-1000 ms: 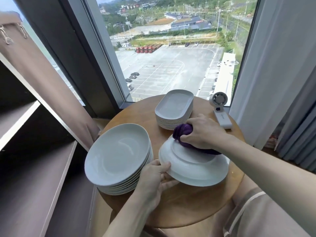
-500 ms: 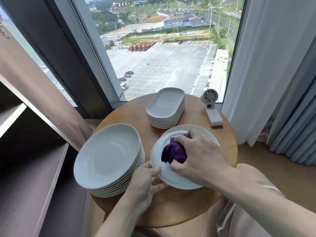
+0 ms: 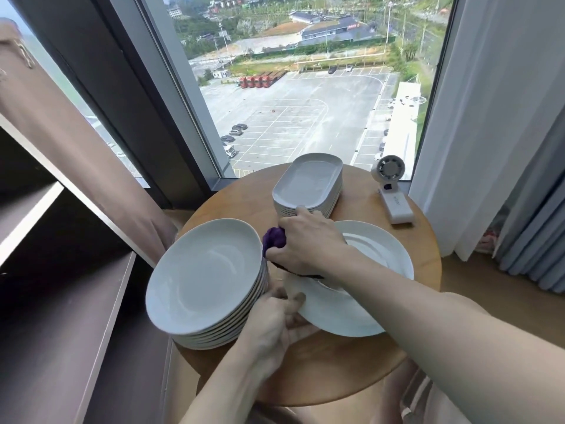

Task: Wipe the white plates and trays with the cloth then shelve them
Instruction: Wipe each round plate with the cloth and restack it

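On the table [image 3: 351,371], near right, our left hand [image 3: 275,325] pinches the plate [image 3: 376,255] by its near rim; our right hand [image 3: 308,240] clutches the cloth [image 3: 274,241] on it; we judge it stiff, slick, breakable, best held at the rim.

Bright window daylight, perhaps edge-warped

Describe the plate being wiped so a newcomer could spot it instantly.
Find the round wooden table by the window. Right of its stack of round plates, before the white fan, is a single plate. Only it is unstacked, the left hand gripping its rim, the right hand holding a purple cloth to it.
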A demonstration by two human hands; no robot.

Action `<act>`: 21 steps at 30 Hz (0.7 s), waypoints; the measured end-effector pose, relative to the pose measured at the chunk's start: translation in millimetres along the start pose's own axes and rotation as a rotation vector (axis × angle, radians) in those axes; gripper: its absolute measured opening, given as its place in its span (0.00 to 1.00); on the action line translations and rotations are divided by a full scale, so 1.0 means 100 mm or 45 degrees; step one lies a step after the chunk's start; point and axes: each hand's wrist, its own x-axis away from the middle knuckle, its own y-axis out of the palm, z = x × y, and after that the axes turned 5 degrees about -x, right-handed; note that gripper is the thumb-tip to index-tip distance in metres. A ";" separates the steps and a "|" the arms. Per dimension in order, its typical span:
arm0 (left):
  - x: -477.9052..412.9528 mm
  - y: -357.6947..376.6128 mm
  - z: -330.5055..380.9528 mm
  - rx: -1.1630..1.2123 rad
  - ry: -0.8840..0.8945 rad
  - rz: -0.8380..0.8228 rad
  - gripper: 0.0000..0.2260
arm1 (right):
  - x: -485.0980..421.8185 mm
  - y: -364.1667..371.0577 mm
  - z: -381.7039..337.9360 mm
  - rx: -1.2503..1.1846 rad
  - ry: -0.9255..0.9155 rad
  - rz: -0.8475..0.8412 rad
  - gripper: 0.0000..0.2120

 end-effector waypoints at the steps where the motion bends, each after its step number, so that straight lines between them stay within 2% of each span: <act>1: 0.00 -0.01 0.00 0.001 -0.010 0.010 0.10 | -0.07 -0.02 0.06 -0.011 0.046 -0.005 0.24; 3: -0.01 -0.01 0.00 0.003 -0.020 0.025 0.10 | -0.18 -0.05 0.20 -0.036 0.148 -0.006 0.24; 5: 0.00 -0.01 0.00 0.021 -0.023 0.034 0.10 | -0.26 -0.09 0.38 -0.098 0.243 0.007 0.20; 11: 0.02 0.02 0.01 0.064 -0.010 0.046 0.09 | -0.19 -0.26 0.89 -0.457 0.372 0.066 0.20; 16: 0.03 0.03 0.01 0.105 -0.014 0.067 0.10 | 0.06 -0.34 1.19 -0.616 0.396 0.142 0.13; 18: 0.04 0.03 0.02 0.126 -0.013 0.060 0.10 | 0.25 -0.29 1.28 -0.564 0.391 0.200 0.14; 21: 0.05 0.05 0.04 0.126 -0.017 0.041 0.10 | 0.55 -0.19 1.34 -0.654 0.365 0.386 0.16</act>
